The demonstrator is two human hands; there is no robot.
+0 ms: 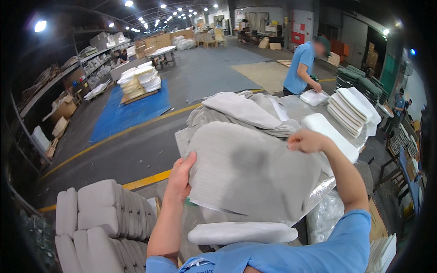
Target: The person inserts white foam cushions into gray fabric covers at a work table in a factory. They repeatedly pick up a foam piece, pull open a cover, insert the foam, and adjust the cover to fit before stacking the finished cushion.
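A light grey fabric cushion cover [218, 173] is spread out in front of me. My left hand [180, 176] grips its left edge, thumb on top. At its upper right edge my right hand [306, 141] is closed in a pinch on the fabric. Behind the cover lies a heap of similar grey covers [241, 109] on the table. A white foam pad [330, 134] lies just beyond my right hand. Nearest my body, below the cover, rests a thick white cushion pad [241, 233]. The cover hides much of the tabletop.
Stacked grey cushions [98, 207] stand at the lower left. Across the table a person in a blue shirt [301, 66] handles a white pad. A pile of white pads [348, 111] sits on the table's right. Farther left, more pads [139, 82] stand on a blue sheet [132, 111].
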